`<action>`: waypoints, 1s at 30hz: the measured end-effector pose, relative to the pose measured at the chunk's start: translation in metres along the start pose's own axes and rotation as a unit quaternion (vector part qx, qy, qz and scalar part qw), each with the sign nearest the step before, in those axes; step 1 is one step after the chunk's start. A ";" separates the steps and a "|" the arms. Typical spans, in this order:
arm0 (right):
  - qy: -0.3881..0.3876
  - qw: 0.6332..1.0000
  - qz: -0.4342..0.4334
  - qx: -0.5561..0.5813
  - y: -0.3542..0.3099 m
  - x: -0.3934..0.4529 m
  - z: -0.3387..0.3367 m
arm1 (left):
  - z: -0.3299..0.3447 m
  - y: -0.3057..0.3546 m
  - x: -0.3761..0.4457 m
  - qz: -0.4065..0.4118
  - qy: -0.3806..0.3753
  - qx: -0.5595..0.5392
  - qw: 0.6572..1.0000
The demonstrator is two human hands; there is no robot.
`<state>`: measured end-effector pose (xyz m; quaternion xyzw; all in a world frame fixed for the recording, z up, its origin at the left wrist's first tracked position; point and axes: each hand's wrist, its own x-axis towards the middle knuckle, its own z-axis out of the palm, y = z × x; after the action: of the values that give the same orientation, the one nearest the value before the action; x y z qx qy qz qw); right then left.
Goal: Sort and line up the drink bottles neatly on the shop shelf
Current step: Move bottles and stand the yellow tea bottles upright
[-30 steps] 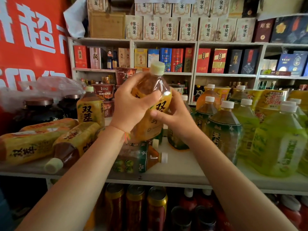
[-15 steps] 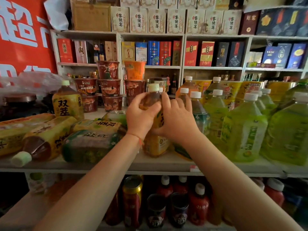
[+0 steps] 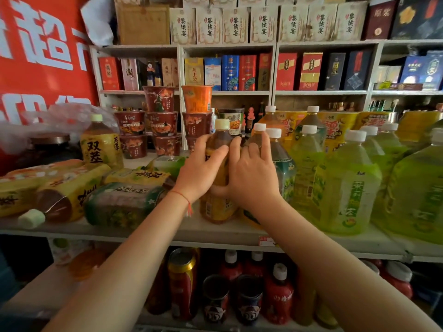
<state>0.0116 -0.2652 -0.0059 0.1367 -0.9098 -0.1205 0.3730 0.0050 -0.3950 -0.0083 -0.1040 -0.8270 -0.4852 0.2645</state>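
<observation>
Two hands (image 3: 203, 171) grip bottle (image 3: 217, 207) on shelf (image 3: 167, 232).

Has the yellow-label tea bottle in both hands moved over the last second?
Yes. The tea bottle has come down: a second ago it was held tilted above the shelf; now it stands upright on it, both hands around it.

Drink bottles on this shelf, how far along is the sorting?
Done: the green bottles stand upright in rows at the right. In hand: both the left hand and the right hand hold a brown tea bottle upright on the shelf beside them. Left: several bottles lying down at the left, plus one upright apart.
</observation>
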 end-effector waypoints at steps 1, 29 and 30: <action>0.004 1.000 -0.002 0.000 0.002 0.000 0.001 | 0.002 0.001 0.000 -0.003 0.003 -0.004 1.000; 0.001 0.931 -0.098 0.351 -0.083 0.007 0.004 | -0.106 -0.039 -0.002 -0.018 -0.054 0.323 0.945; -0.085 0.925 -0.050 0.368 -0.094 0.017 0.009 | -0.112 -0.045 -0.002 -0.020 -0.077 0.345 0.935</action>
<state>0.0083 -0.3572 -0.0314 0.2986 -0.9104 0.1928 0.2116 0.0250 -0.5137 0.0009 -0.0269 -0.9632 -0.1660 0.2096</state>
